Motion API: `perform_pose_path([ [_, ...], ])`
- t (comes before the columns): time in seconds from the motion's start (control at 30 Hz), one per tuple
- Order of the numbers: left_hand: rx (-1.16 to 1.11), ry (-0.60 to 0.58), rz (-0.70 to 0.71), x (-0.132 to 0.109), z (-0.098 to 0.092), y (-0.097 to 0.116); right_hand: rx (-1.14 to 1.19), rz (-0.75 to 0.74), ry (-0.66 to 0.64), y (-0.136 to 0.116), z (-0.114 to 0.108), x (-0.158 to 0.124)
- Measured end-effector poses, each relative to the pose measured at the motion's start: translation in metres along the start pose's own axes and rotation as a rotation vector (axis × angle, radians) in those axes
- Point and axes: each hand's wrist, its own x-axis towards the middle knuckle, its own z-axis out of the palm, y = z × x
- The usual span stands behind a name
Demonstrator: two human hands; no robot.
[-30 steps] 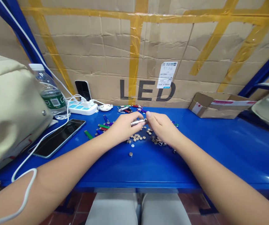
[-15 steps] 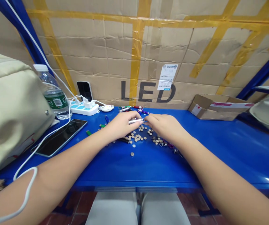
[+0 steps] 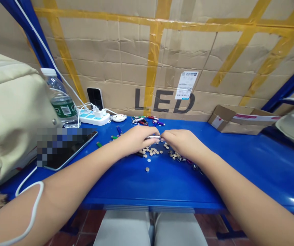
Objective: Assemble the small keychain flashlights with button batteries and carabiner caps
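Note:
My left hand (image 3: 136,139) is closed around a small silver tube (image 3: 154,137), held level just above the blue table (image 3: 162,181). Fingertips of my right hand (image 3: 181,141) pinch together at the tube's right end. Below both hands lies a scatter of several small round button cells (image 3: 152,151), with one lone cell (image 3: 147,169) nearer to me. Small metal parts (image 3: 177,157) lie under my right wrist. Several coloured little tubes (image 3: 147,120) lie behind my hands.
A phone (image 3: 67,147) lies at the left with a white cable (image 3: 31,191) across my arm. A water bottle (image 3: 61,102), a power strip (image 3: 95,118) and a cream bag (image 3: 11,116) stand at the left. An open carton (image 3: 239,120) sits at the back right, cardboard behind.
Both hands have sunk slightly toward the table and closed in on the silver tube. The view has shifted a little, nothing else on the table has moved.

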Motion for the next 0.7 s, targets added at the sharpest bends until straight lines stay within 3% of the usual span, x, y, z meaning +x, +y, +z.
perform_pose_path([
  [0.2,0.189,-0.067,0.157,-0.002,-0.008,-0.007,0.476,0.108,-0.063,-0.008,0.003,0.001],
  [0.4,0.113,-0.055,0.167,-0.001,-0.008,-0.006,0.851,0.277,-0.175,-0.016,-0.003,0.002],
  [0.57,-0.108,0.018,-0.002,0.001,-0.003,-0.004,0.459,0.197,-0.029,-0.01,0.0,0.004],
  [0.7,-0.208,-0.017,-0.104,0.001,-0.005,-0.003,0.155,0.158,0.016,-0.006,0.001,0.003],
])
